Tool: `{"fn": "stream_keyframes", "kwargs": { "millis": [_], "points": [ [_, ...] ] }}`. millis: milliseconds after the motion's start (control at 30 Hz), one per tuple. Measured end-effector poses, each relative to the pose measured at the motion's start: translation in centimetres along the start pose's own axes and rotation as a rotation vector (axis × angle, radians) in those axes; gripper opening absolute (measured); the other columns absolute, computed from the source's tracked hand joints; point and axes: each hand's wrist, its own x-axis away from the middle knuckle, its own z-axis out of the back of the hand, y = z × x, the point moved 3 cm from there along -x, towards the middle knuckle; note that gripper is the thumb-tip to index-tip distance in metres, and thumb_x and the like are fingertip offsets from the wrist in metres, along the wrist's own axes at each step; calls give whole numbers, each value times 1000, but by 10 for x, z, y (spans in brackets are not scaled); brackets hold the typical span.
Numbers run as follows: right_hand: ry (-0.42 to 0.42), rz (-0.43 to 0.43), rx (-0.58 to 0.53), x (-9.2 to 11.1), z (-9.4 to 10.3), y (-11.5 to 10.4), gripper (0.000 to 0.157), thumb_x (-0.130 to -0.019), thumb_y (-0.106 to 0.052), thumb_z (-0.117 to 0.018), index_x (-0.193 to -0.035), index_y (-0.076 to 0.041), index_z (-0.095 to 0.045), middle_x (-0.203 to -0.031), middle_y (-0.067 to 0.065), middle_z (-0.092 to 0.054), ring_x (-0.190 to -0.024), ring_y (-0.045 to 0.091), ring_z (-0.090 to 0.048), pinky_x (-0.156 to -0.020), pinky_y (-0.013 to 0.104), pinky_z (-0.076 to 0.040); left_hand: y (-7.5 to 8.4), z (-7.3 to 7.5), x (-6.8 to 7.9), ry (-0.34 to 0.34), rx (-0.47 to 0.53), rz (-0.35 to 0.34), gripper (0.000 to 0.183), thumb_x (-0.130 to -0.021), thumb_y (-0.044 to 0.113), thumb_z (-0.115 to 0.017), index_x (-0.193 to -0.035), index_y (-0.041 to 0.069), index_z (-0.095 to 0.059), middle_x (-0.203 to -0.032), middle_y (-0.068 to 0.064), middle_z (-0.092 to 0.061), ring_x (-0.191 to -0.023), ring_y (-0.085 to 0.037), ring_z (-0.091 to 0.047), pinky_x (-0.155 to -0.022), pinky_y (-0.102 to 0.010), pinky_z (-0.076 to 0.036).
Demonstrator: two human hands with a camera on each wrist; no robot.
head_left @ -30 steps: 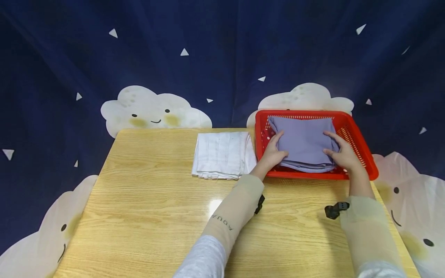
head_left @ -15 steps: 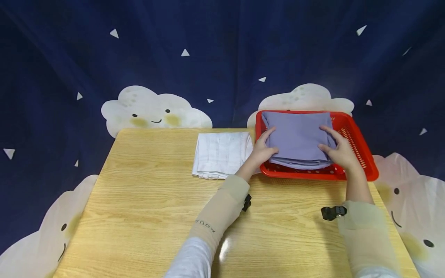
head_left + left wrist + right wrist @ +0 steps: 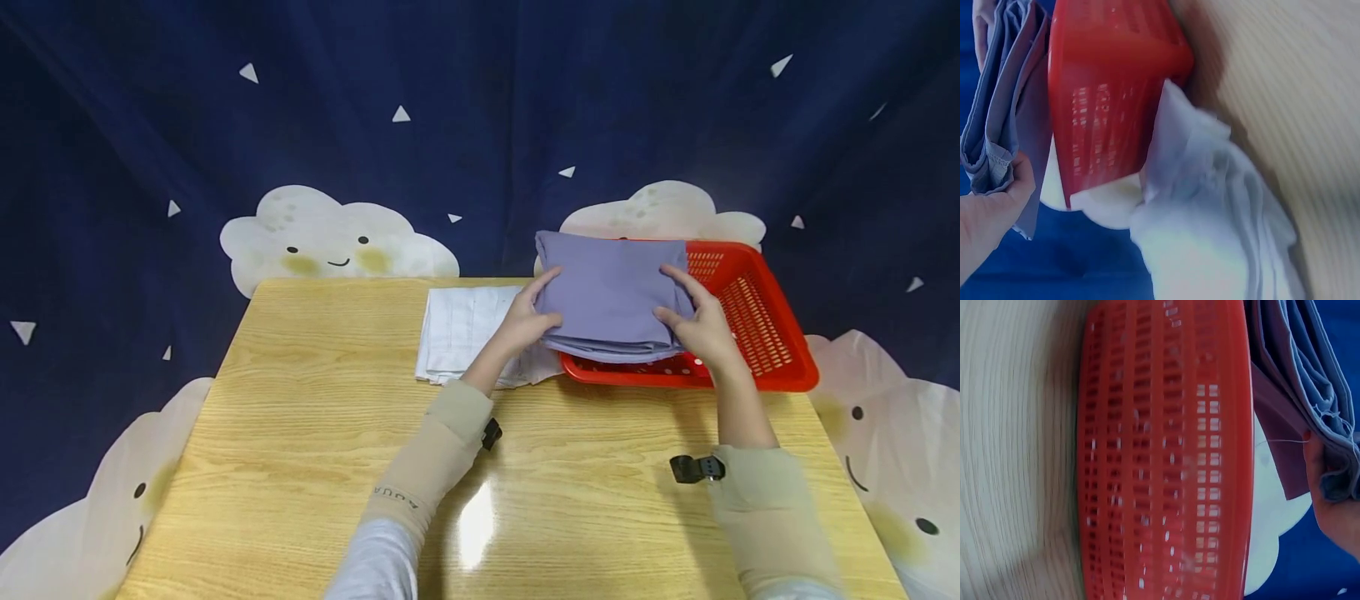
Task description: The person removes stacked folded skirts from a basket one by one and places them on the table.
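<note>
1. From my remote post, I read the step in hand as a two-handed carry: the folded purple cloth [image 3: 611,287] is up above the rim of the red basket [image 3: 791,333], over its left part, its left end reaching past the basket's left side.
2. Both hands are grasping. The left hand [image 3: 525,317] holds the cloth's left end between thumb and fingers; the right hand [image 3: 701,321] grips the opposite end the same way. Neither is free.
3. Just left of the basket lies the folded white cloth [image 3: 461,329] on the wooden table [image 3: 315,400], and my left forearm view crosses it.
4. The next move, in my judgement, calls for both ends kept level and shifted together, so the layers don't slide apart. The right wrist camera gives me loose threads and a drooping flap near the rim; I can't tell whether that flap touches, so I'd want extra clearance.
5. As for direction, I see the cloth's long axis running left to right, from hand to hand, roughly along the basket's length. The broad smooth face is upward, the stacked edges are toward the person, and the opposite edge faces the dark blue backdrop [image 3: 510,100].
</note>
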Motion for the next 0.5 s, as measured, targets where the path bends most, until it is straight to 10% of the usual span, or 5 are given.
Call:
{"fn": "stream_keyframes", "kwargs": {
  "millis": [500],
  "points": [
    [96,132,-116,0,-58,-43,60,-82,6,-61,-136,-10,-43,-141,12,-38,-134,24,-24,-109,43,-19,2,67,24,30,47,-45,77,-68,-17,-55,-138,13,-41,-145,-6,-31,-122,-24,-37,-96,-40,-39]
  ]
}}
